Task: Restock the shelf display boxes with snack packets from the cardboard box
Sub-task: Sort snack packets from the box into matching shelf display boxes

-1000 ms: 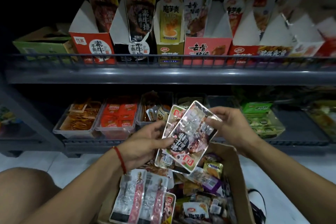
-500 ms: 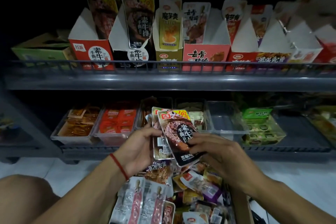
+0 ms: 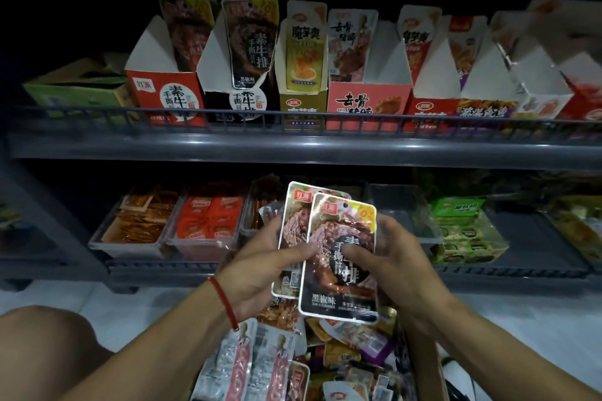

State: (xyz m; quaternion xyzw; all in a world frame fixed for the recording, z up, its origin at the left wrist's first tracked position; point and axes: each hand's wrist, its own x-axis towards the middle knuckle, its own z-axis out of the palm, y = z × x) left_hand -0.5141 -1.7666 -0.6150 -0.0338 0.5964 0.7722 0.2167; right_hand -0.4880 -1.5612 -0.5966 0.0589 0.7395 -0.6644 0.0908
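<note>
**Two packets held upright over the box**

On the far upper shelf [image 3: 293, 150], a row of display boxes runs left to right: a green box [image 3: 75, 91], a red box [image 3: 166, 88], a black box [image 3: 236, 88] with a dark packet standing in it, a yellow box [image 3: 303, 94], a pink box [image 3: 368, 98], then more red and purple ones toward the right edge. On the lower shelf, clear trays [image 3: 136, 238] hold orange and red packets at left, and a green pack [image 3: 462, 231] sits at right.

Nearer, the left hand [image 3: 257, 267], a red string at its wrist, grips the rear packet [image 3: 293, 231], thumb across its front and fingers curled behind. Just right of it and overlapping it in front, the dark front packet [image 3: 342, 257] is pinched by the right hand [image 3: 387, 257], thumb pressed on its face and fingers behind its right edge. Both packets stand upright, in front of the lower shelf.

Below the hands, at the near edge, the cardboard box [image 3: 423, 358] is heaped with mixed packets; white-and-pink ones [image 3: 247, 361] lie at its left.
</note>
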